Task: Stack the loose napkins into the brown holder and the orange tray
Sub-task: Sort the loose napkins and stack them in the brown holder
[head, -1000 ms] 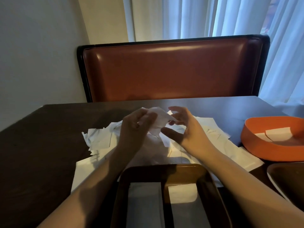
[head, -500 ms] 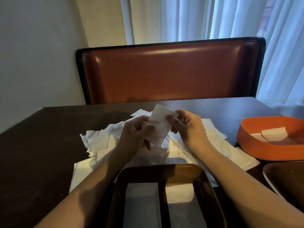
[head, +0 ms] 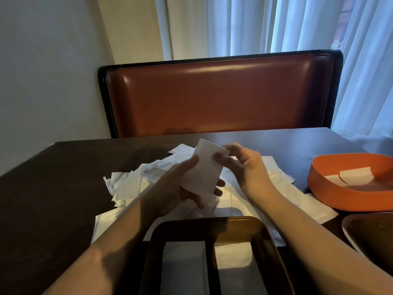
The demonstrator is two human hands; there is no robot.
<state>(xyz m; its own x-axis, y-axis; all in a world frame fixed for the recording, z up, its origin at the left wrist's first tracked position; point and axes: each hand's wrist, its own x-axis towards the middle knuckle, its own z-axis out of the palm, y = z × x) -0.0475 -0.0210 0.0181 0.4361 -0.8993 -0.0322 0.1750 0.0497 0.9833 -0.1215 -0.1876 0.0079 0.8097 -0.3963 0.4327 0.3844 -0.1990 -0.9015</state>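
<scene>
Because a napkin must lie flat to stack, we hold one folded napkin (head: 203, 167) above the loose pile (head: 136, 184) on the desk (head: 53, 188), left hand (head: 180, 188) gripping underneath, right hand (head: 240, 165) pinching its top edge, squaring it for the brown holder (head: 263, 237); the orange tray (head: 331, 199) waits rightward.

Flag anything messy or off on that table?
The loose napkins lie in a crumpled, overlapping heap on the table, unlike the flat stacks in the brown holder. Both the left hand and the right hand hold one folded napkin.
</scene>
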